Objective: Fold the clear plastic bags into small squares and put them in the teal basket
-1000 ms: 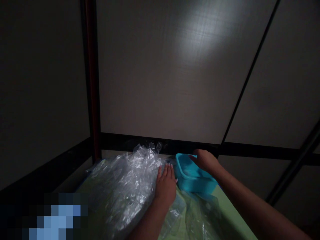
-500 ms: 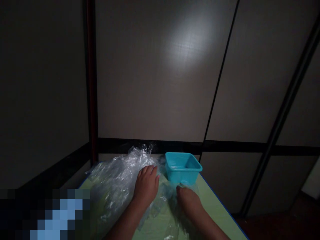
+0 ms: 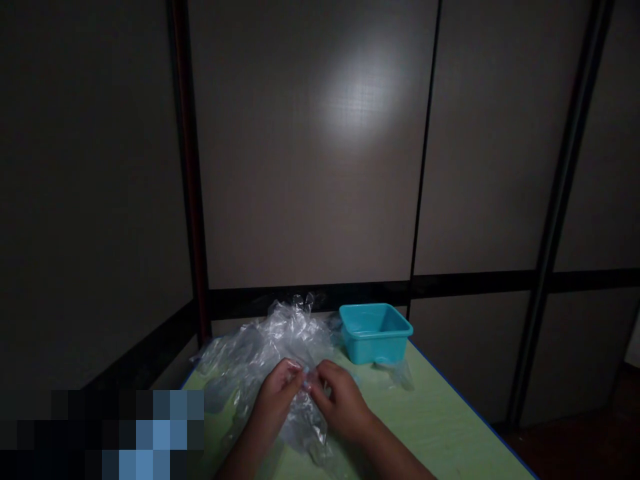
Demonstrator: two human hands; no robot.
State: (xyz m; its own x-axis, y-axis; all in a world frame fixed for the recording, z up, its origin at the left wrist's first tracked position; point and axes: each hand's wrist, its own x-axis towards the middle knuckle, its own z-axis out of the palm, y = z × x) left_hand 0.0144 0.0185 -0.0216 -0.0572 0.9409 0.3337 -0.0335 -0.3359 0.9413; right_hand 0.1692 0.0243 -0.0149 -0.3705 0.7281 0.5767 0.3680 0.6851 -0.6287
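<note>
My left hand (image 3: 280, 387) and my right hand (image 3: 341, 395) are close together over the table, fingers pinched on a clear plastic bag (image 3: 314, 427) that hangs below them. Behind and to the left lies a heap of crumpled clear plastic bags (image 3: 285, 333). Where the held bag ends and the heap begins is hard to make out. A turquoise plastic basin (image 3: 377, 348) stands upright beyond my right hand, apart from it. Another small piece of clear plastic (image 3: 397, 373) lies at the foot of the basin.
The light green table (image 3: 425, 420) has a blue edge on its right side. Dark-framed panels (image 3: 310, 167) rise just behind it. A blurred, pixelated patch (image 3: 150, 433) covers the lower left.
My right hand has moved left, away from the front of the basin, to meet my left hand. My left hand has come back nearer and closed on the plastic. The view has turned slightly.
</note>
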